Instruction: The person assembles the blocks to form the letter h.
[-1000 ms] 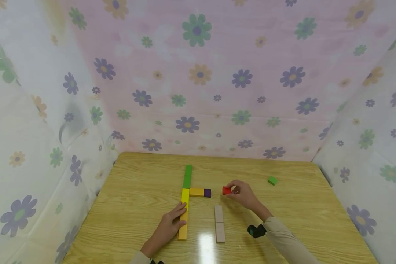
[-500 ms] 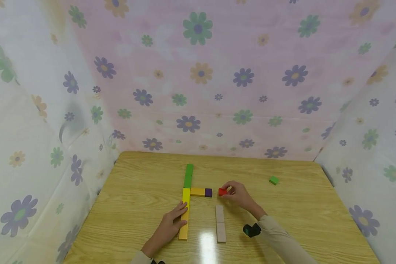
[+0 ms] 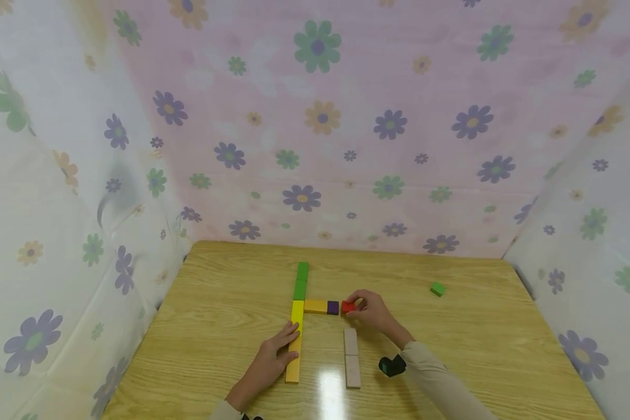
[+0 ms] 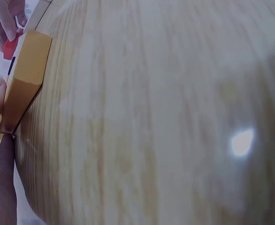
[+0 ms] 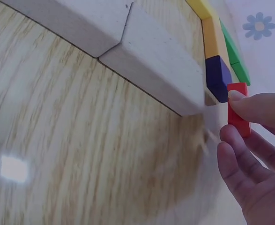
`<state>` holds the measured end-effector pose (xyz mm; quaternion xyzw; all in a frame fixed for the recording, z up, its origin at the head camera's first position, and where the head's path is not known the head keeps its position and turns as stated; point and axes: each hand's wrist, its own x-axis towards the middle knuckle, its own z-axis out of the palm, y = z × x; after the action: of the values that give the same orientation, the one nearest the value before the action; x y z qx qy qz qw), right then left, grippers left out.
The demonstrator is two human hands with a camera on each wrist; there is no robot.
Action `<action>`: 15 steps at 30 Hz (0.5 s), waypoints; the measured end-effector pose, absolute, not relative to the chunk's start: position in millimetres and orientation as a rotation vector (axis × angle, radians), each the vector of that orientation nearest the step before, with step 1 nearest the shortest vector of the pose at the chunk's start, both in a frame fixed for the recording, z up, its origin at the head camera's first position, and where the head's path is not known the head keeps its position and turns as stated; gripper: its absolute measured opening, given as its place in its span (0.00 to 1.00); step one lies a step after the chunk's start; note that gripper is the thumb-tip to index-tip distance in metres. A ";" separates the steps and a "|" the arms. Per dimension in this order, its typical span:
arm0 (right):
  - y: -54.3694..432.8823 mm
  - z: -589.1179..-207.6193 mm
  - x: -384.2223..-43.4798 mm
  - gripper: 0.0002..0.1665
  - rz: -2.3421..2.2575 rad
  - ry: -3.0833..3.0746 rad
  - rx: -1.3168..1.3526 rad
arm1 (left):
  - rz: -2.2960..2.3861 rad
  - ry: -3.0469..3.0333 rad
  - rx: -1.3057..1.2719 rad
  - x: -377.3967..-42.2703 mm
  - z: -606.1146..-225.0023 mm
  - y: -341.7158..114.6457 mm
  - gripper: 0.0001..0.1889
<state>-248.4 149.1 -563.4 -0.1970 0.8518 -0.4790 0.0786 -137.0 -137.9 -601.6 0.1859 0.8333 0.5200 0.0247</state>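
In the head view my right hand [image 3: 374, 312] pinches a small red block [image 3: 348, 307] between thumb and fingers, just right of a purple block [image 3: 333, 308]. The right wrist view shows the red block [image 5: 239, 126] upright by the purple block's end, with my thumb on its face. An orange block [image 3: 315, 306] joins the purple one to a column of yellow blocks [image 3: 297, 312]. My left hand [image 3: 266, 360] rests on this column, fingers and thumb laid across it. Two green blocks [image 3: 301, 281] extend the column away from me.
Two pale wooden blocks [image 3: 351, 357] lie end to end in front of the right hand. A loose green block [image 3: 437, 289] lies at the right rear of the wooden table [image 3: 215, 291]. Flowered cloth [image 3: 346, 175] hangs behind and on both sides.
My right hand has moved left with the red block, narrowing the space to the purple block. The left hand has stayed on the yellow column.
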 end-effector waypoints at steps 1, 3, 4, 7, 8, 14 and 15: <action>148.5 -564.1 -248.1 0.13 -1.432 2.555 -0.586 | 1.614 2.574 0.574 -137.0 -601.4 -137.6 0.26; 147.4 -565.9 -247.8 0.12 -1.437 2.561 -0.580 | 1.617 2.571 0.577 -136.7 -601.0 -137.2 0.25; 146.8 -566.7 -247.8 0.12 -1.442 2.558 -0.576 | 1.618 2.574 0.578 -136.4 -600.7 -137.1 0.26; 144.6 -569.6 -248.2 0.12 -1.452 2.557 -0.572 | 1.605 2.586 0.578 -135.7 -599.6 -136.9 0.26; 143.9 -570.8 -248.6 0.13 -1.456 2.557 -0.566 | 1.596 2.593 0.581 -135.7 -599.1 -136.8 0.26; 141.0 -577.2 -250.6 0.13 -1.482 2.556 -0.562 | 1.589 2.607 0.581 -135.6 -598.6 -135.7 0.25; 140.8 -577.7 -250.5 0.14 -1.484 2.553 -0.565 | 1.595 2.604 0.577 -135.2 -599.0 -135.8 0.25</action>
<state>-250.5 140.8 -577.7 -0.1874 0.8473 -0.4924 0.0674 -135.2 -135.8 -599.0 0.1858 0.8377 0.5132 0.0168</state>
